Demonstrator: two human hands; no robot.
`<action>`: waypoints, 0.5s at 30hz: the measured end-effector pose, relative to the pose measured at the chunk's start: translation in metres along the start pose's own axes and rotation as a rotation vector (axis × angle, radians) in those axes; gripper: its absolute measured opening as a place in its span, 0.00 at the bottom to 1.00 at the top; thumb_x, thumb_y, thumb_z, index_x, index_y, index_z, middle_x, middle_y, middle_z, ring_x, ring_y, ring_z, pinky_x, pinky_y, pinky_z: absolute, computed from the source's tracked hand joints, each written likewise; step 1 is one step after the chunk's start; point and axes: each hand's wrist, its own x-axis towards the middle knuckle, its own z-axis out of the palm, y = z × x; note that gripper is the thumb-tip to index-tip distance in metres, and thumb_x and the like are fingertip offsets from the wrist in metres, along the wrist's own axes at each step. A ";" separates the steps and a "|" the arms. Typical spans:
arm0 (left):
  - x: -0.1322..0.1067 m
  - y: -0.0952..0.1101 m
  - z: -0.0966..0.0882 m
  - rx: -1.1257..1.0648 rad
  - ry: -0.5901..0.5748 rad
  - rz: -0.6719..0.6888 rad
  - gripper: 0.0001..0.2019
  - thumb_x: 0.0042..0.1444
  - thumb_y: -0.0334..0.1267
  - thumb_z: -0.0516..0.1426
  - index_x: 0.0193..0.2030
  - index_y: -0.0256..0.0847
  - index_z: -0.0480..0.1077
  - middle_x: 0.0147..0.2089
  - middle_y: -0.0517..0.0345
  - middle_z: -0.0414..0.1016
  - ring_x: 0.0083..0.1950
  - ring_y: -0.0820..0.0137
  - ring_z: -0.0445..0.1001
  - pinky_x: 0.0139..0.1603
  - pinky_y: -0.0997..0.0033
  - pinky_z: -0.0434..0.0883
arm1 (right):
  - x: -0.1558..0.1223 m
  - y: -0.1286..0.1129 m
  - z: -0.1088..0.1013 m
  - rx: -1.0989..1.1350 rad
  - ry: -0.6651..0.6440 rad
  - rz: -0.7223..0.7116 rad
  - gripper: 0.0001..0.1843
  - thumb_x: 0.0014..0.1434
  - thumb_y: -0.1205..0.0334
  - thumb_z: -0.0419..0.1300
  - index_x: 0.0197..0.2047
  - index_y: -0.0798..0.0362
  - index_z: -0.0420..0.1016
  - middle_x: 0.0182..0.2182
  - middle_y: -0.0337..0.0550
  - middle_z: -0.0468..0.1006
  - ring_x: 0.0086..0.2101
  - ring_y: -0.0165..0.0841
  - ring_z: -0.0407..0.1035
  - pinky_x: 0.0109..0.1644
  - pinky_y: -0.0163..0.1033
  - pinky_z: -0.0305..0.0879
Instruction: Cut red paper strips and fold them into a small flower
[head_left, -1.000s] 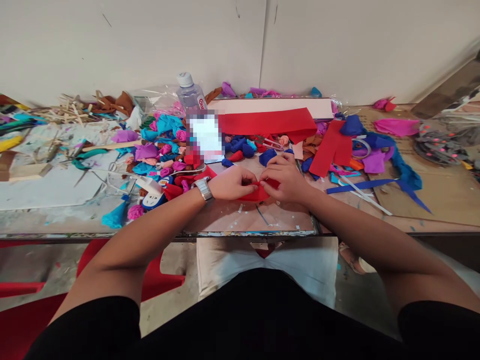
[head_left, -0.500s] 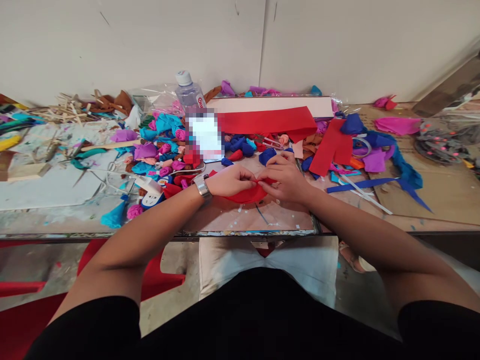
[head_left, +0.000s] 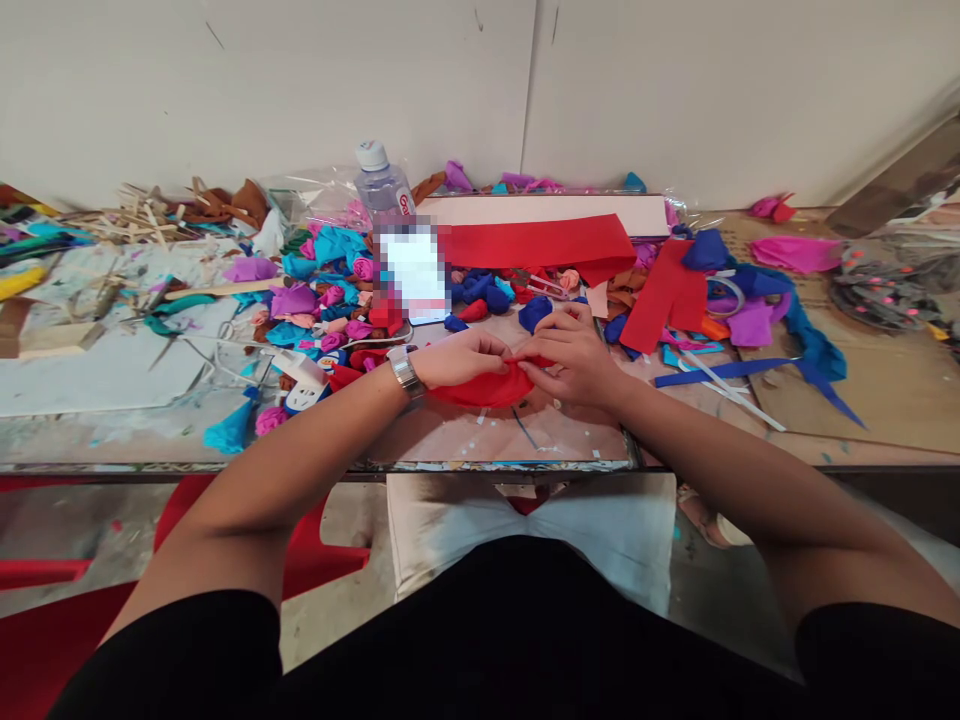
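Between my two hands is a piece of red crepe paper (head_left: 487,388), held just above the table near its front edge. My left hand (head_left: 465,357), with a metal watch at the wrist, pinches its upper edge between thumb and fingers. My right hand (head_left: 566,355) pinches the same edge close by, the fingertips of both hands almost meeting. The paper hangs in a curve below the fingers, and part of it is hidden behind them. Beyond the hands lie blue crumpled paper pieces (head_left: 534,314) and a lit phone (head_left: 416,275).
Red paper strips (head_left: 547,245) lie at the back, beside a water bottle (head_left: 382,185). Paper flowers and scraps (head_left: 292,300) crowd the left, around a power strip (head_left: 304,395). On the right are a tape ring (head_left: 726,294), a blue strip (head_left: 720,372) and cardboard (head_left: 885,390).
The red paper's lower part has shifted slightly and shows more to the left under my left hand. Both hands keep their pinch in nearly the same place.
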 end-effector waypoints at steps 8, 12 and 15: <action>-0.006 0.009 0.002 0.037 -0.131 0.001 0.11 0.54 0.38 0.62 0.42 0.35 0.75 0.35 0.58 0.79 0.33 0.71 0.75 0.33 0.73 0.68 | 0.000 0.001 0.000 -0.019 0.049 0.042 0.07 0.66 0.62 0.62 0.40 0.48 0.83 0.35 0.40 0.86 0.42 0.42 0.73 0.54 0.52 0.58; -0.008 0.011 0.003 0.042 -0.178 -0.019 0.14 0.51 0.37 0.64 0.45 0.36 0.74 0.35 0.58 0.79 0.32 0.71 0.76 0.32 0.73 0.69 | 0.000 0.000 0.000 -0.028 0.052 0.086 0.07 0.66 0.61 0.62 0.39 0.48 0.83 0.36 0.40 0.87 0.43 0.42 0.74 0.57 0.54 0.57; -0.008 0.010 0.001 0.095 -0.156 0.007 0.16 0.50 0.38 0.65 0.46 0.36 0.74 0.36 0.58 0.79 0.33 0.70 0.75 0.34 0.72 0.69 | 0.000 0.000 -0.001 -0.038 0.044 0.118 0.08 0.67 0.60 0.62 0.39 0.48 0.83 0.35 0.41 0.86 0.43 0.42 0.74 0.59 0.55 0.55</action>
